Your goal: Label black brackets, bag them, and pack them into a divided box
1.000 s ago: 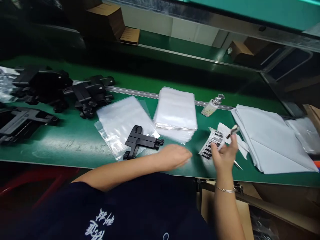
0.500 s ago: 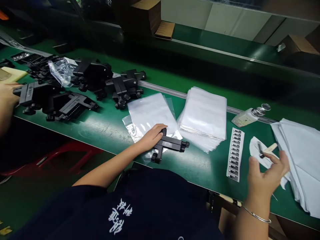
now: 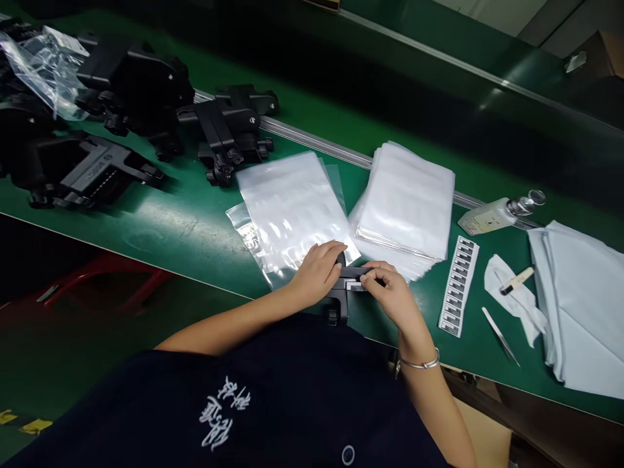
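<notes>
- Black bracket (image 3: 343, 300) is held at the near edge of a green workbench (image 3: 195, 240), between a worker's two hands.
- Left hand (image 3: 316, 274) grips the bracket's head, fingers closed over it.
- Right hand (image 3: 392, 292) clasps its bar, thumb beside a small pale label (image 3: 353, 285).
- Clear plastic bags (image 3: 292, 208) lie just beyond; label sheet (image 3: 459, 286), brush (image 3: 519, 280) and tweezers (image 3: 500, 336) rest to the right.

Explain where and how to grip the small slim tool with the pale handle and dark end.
Probably pinch the pale handle near its middle, coming from above with the nearer right hand: it lies slim across the crumpled white sheet, both long sides exposed, while the folded pale stack crowds its far end.
</notes>
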`<state>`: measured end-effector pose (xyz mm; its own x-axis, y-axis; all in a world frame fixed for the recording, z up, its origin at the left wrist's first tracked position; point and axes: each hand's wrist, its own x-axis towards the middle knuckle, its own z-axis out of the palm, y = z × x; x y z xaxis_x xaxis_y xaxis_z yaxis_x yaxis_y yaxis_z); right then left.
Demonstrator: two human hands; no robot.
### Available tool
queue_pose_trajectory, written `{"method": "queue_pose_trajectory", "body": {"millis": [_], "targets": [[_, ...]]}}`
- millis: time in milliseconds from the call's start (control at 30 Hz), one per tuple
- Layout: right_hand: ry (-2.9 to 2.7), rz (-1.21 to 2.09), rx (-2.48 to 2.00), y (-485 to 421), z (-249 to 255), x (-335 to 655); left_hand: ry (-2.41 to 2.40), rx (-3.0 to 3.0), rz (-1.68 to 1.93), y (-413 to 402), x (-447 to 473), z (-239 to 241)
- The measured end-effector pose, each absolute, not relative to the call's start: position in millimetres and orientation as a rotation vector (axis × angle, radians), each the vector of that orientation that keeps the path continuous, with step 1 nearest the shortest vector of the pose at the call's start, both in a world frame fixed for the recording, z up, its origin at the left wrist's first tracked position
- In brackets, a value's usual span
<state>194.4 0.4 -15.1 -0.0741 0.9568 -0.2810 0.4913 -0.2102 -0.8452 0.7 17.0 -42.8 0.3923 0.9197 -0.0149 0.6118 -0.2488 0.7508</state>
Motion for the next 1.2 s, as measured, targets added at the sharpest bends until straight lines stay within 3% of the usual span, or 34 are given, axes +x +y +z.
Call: {"method": "queue_pose_trajectory", "body": {"millis": [967,1200], "targets": [[-1.672,1.085,-1.78,1,-10,185,1.304,2.027,0.689,16,-2,-44],[-1.748,1.062,-1.749,0,-10,192,0.683,2.549,0.736,17,-27,-40]]}}
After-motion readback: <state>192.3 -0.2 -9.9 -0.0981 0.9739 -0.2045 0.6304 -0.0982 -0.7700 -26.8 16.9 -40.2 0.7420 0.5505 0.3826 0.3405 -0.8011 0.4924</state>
